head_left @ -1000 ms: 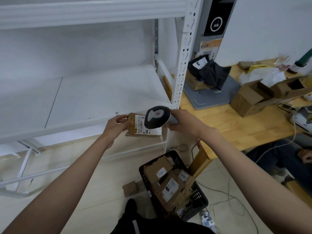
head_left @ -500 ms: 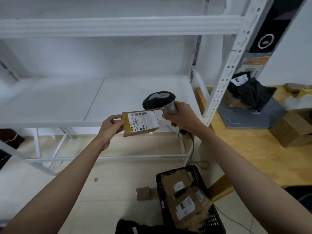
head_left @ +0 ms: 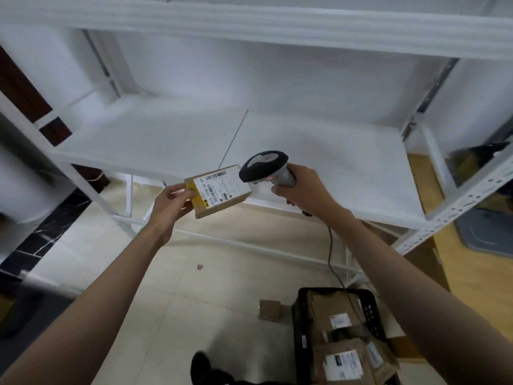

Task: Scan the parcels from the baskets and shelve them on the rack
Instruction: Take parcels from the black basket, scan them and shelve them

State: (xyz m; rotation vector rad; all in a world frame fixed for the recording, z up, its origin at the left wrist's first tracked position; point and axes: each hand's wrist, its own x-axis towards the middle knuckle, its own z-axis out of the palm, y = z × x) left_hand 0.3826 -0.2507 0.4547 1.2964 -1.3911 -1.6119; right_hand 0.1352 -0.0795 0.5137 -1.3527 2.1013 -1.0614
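— pale floor tiles (head_left: 172, 309) below, white rack (head_left: 277, 26) filling the view ahead. what's on its middle shelf (head_left: 166, 137)?
— bare white board, a thin seam running down the centre of it

— and the hands?
— left hand (head_left: 173, 201) pinches a small brown parcel (head_left: 219, 190) by its left end, thumb on top, fingers under. the parcel is held in the air in front of the shelf's front edge, tilted, white label with barcodes facing up

— right hand?
— right hand (head_left: 302, 193) is wrapped round the grip of a grey barcode scanner (head_left: 265, 166), whose dark head sits just above the parcel's right end, close to the label. whether they touch i cannot tell. a cable (head_left: 330, 251) hangs from the handle toward the floor

— where are the other parcels?
— in a black basket (head_left: 298, 326) on the floor at lower right, several brown parcels stacked inside, labels showing. one small cardboard box (head_left: 269, 309) lies on the tiles just left of the basket

— anything else?
— a wooden surface (head_left: 477, 287) at far right, beyond the rack's perforated post (head_left: 455, 207)
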